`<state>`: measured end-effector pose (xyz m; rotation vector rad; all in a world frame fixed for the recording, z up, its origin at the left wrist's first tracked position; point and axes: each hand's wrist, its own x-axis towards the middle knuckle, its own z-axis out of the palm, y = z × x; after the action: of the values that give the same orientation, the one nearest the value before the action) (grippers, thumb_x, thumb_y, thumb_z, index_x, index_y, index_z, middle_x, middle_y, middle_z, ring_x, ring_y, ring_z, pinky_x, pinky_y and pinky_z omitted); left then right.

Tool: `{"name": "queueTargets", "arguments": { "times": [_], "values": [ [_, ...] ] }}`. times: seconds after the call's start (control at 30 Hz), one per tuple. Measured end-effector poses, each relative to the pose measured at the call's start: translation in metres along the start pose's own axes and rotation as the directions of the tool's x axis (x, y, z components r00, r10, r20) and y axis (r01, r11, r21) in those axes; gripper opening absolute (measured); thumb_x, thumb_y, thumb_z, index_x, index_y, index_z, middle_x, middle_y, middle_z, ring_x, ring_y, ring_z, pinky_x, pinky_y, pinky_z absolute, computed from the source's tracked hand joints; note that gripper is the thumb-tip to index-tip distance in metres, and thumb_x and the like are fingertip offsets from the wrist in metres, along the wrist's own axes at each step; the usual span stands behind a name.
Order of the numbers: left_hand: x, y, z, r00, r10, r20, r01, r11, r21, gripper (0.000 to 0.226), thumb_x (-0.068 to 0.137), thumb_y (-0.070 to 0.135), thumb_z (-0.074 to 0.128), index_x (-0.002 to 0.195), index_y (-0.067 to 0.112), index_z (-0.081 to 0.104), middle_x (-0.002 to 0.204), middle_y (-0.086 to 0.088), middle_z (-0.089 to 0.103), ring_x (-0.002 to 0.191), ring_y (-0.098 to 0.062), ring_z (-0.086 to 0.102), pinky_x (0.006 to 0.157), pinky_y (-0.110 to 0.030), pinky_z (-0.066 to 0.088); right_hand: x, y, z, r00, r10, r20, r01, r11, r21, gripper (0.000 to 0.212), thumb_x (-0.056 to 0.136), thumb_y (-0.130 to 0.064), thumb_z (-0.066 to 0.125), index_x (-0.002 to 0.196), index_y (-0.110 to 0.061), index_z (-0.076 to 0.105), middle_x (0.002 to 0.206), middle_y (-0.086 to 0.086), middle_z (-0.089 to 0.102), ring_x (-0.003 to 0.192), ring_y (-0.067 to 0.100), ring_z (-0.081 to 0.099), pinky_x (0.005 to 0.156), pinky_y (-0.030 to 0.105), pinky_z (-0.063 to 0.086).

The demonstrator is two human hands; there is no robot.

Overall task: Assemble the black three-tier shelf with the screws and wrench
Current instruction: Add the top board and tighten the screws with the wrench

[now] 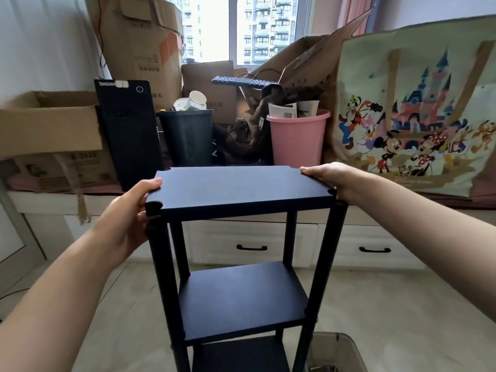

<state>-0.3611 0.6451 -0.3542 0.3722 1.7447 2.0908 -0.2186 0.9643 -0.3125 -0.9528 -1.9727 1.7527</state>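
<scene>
Black shelf (pixel 241 264): one, standing upright on the floor in front of a window seat, judged nearly assembled.

Boards: three counted. The top board (pixel 241 190) is laid over the post ends, held at both short edges; its corner notches do not look fully seated, so final fitting and fastening is judged outstanding. The middle board (pixel 241 299) sits level between the posts, and the bottom board (pixel 239 355) is partly cut off by the frame edge.

Posts (pixel 163 277): four seen below the top board.

Hands: two. The left hand (pixel 128 218) is curled round the top board's left edge, thumb on top. The right hand (pixel 330 181) grips the right edge likewise.

Screws and wrench: none in view; whether the joints are tightened cannot be told.
</scene>
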Motion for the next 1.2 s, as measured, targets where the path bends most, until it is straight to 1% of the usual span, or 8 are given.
{"name": "queueTargets", "arguments": {
  "times": [0.3, 0.5, 0.63, 0.77, 0.87, 0.97, 1.1, 1.2],
  "values": [
    [-0.012, 0.000, 0.010, 1.000, 0.015, 0.022, -0.015, 1.000, 0.010, 0.023, 0.092, 0.042, 0.062, 0.083, 0.022, 0.067, 0.058, 0.005, 0.058, 0.048, -0.010, 0.055, 0.064, -0.031, 0.046, 0.010, 0.007, -0.003, 0.996, 0.079, 0.030, -0.075, 0.990, -0.118, 0.022, 0.090, -0.030, 0.070, 0.091, -0.008, 0.069, 0.071, 0.001, 0.069, 0.044, 0.007, 0.063, 0.042, 0.015, 0.048],
    [-0.011, -0.001, 0.012, 0.999, -0.004, 0.054, 0.003, 1.000, 0.018, 0.041, 0.092, 0.044, 0.062, 0.058, 0.027, 0.077, 0.068, 0.002, 0.043, 0.065, -0.016, 0.033, 0.067, -0.032, 0.031, 0.009, 0.007, -0.009, 0.997, 0.071, 0.018, -0.069, 0.995, -0.073, 0.020, 0.088, -0.030, 0.071, 0.076, -0.014, 0.073, 0.060, -0.003, 0.070, 0.044, 0.007, 0.064, 0.037, 0.016, 0.045],
    [-0.009, -0.002, 0.011, 0.998, -0.004, 0.068, 0.003, 1.000, 0.007, 0.039, 0.093, 0.047, 0.061, 0.062, 0.028, 0.077, 0.073, 0.000, 0.037, 0.066, -0.017, 0.030, 0.062, -0.027, 0.040, 0.011, 0.007, -0.009, 0.999, 0.033, -0.032, -0.036, 0.994, -0.101, 0.016, 0.086, -0.032, 0.073, 0.081, -0.017, 0.071, 0.085, -0.001, 0.068, 0.067, 0.011, 0.063, 0.042, 0.017, 0.046],
    [-0.007, -0.002, 0.012, 0.999, -0.022, 0.037, 0.022, 1.000, -0.010, 0.031, 0.092, 0.046, 0.063, 0.074, 0.023, 0.073, 0.071, -0.001, 0.042, 0.060, -0.015, 0.038, 0.048, -0.021, 0.048, 0.015, 0.009, -0.009, 0.999, 0.014, -0.033, -0.016, 0.996, -0.086, 0.015, 0.088, -0.028, 0.072, 0.082, -0.015, 0.070, 0.083, 0.000, 0.067, 0.069, 0.011, 0.061, 0.039, 0.015, 0.044],
    [-0.008, -0.002, 0.014, 0.999, -0.022, 0.034, 0.023, 1.000, -0.018, 0.027, 0.095, 0.042, 0.061, 0.083, 0.019, 0.070, 0.060, 0.004, 0.060, 0.046, -0.011, 0.055, 0.043, -0.019, 0.048, 0.019, 0.007, -0.010, 0.999, 0.027, -0.021, -0.027, 0.999, -0.047, 0.014, 0.088, -0.029, 0.071, 0.084, -0.017, 0.068, 0.081, -0.001, 0.066, 0.068, 0.012, 0.061, 0.056, 0.020, 0.050],
    [-0.007, -0.003, 0.014, 0.999, -0.039, 0.038, 0.040, 0.999, -0.022, 0.027, 0.096, 0.038, 0.061, 0.079, 0.019, 0.070, 0.057, 0.005, 0.062, 0.042, -0.010, 0.054, 0.043, -0.018, 0.046, 0.026, 0.008, -0.012, 0.998, 0.053, -0.015, -0.054, 0.995, -0.086, 0.016, 0.088, -0.033, 0.070, 0.093, -0.017, 0.069, 0.089, 0.000, 0.065, 0.076, 0.016, 0.059, 0.077, 0.029, 0.045],
    [-0.005, -0.006, 0.012, 0.992, -0.114, 0.059, 0.114, 0.993, 0.001, 0.048, 0.095, 0.038, 0.060, 0.052, 0.020, 0.073, 0.056, 0.003, 0.044, 0.047, -0.011, 0.040, 0.048, -0.022, 0.041, 0.030, 0.013, -0.011, 0.999, 0.033, -0.016, -0.034, 0.997, -0.069, 0.019, 0.089, -0.026, 0.069, 0.103, -0.012, 0.070, 0.090, 0.002, 0.066, 0.070, 0.013, 0.060, 0.045, 0.016, 0.049],
    [-0.005, -0.007, 0.012, 0.991, -0.120, 0.064, 0.120, 0.993, 0.014, 0.053, 0.096, 0.037, 0.058, 0.048, 0.020, 0.072, 0.054, 0.004, 0.046, 0.043, -0.010, 0.046, 0.046, -0.020, 0.043, 0.031, 0.015, -0.010, 0.999, 0.017, -0.036, -0.020, 0.996, -0.082, 0.021, 0.088, -0.026, 0.070, 0.102, -0.010, 0.069, 0.091, 0.003, 0.066, 0.070, 0.013, 0.061, 0.041, 0.015, 0.047]
  ]
}}
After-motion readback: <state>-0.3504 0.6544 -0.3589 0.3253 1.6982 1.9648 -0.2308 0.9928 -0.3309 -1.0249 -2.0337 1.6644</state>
